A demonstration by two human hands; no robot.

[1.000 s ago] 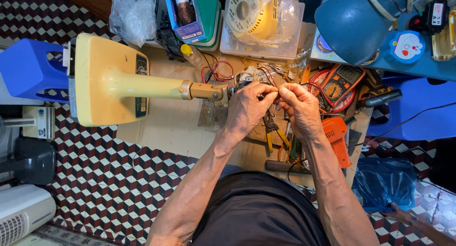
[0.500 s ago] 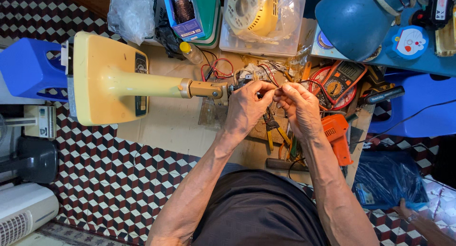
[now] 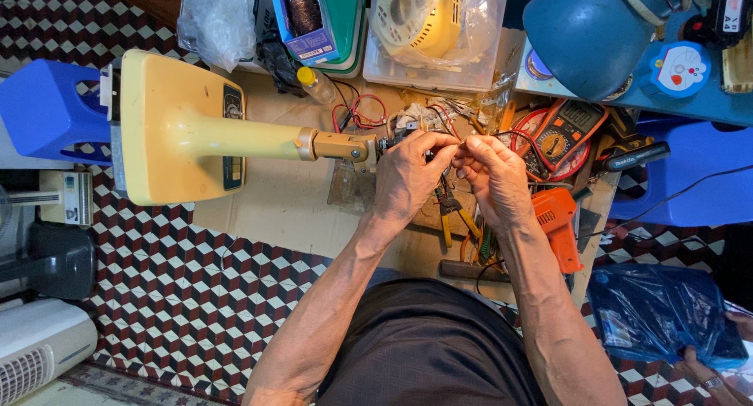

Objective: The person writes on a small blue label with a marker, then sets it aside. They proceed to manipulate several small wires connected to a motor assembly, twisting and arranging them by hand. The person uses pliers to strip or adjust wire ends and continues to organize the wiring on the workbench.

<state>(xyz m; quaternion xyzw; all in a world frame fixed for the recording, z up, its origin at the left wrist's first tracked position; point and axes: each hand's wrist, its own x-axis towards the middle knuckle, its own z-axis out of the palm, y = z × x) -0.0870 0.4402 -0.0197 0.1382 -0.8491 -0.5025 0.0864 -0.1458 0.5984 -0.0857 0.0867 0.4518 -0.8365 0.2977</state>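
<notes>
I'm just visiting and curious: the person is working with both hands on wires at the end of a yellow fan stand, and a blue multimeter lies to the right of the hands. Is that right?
Not quite. The multimeter is orange with a dark face, not blue, as the head view shows. The rest holds: the left hand and right hand work on wires at the end of the yellow fan stand.

Two hands — left (image 3: 408, 178), right (image 3: 494, 178) — at centre frame. One yellow fan stand (image 3: 184, 127) at upper left. One multimeter (image 3: 569, 131) at upper right, one orange tool (image 3: 557, 225) below it. One small bottle (image 3: 314, 83) at top centre. Two blue stools — one (image 3: 47, 108) far left, one (image 3: 690, 182) far right. One blue bag (image 3: 659, 316) at lower right.
</notes>
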